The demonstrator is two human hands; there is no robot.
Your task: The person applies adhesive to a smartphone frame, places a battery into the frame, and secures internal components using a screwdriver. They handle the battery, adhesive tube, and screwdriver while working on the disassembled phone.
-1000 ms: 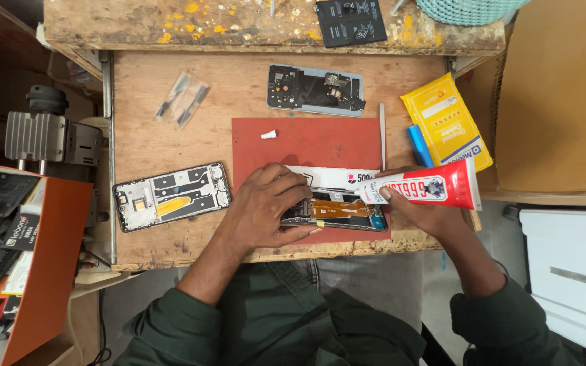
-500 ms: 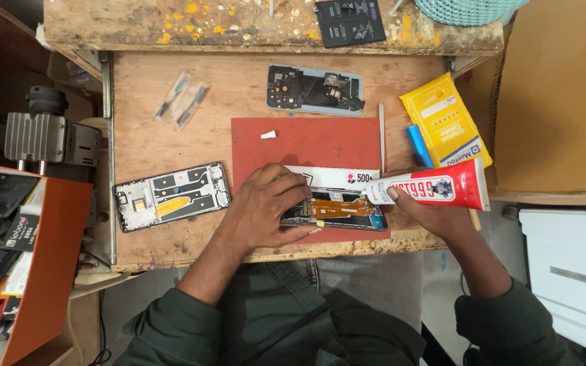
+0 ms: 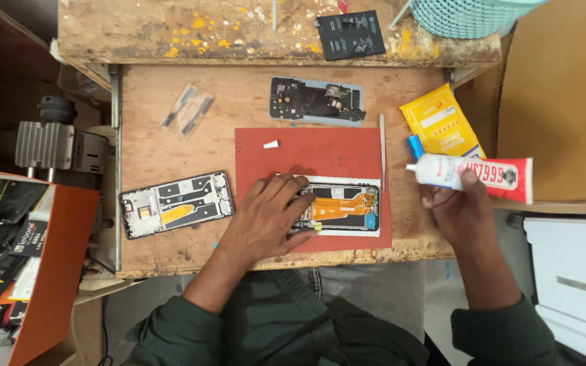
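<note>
A: What is being held by the right hand [image 3: 466,207]?

B: A white and red glue tube [image 3: 473,175] is being gripped there, fingers closed around it, off the right edge of the red mat [image 3: 286,146], nozzle pointing left.

A: And the left hand [image 3: 266,217]?

B: It is being pressed flat, fingers spread, on the left end of an opened phone [image 3: 340,207] lying on the mat.

A: What is being seen further out?

B: A second phone frame [image 3: 174,203] is lying on the wooden table [image 3: 150,129] to the left, a back cover [image 3: 317,102] above the mat, and a yellow packet [image 3: 440,125] beside the tube.
</note>
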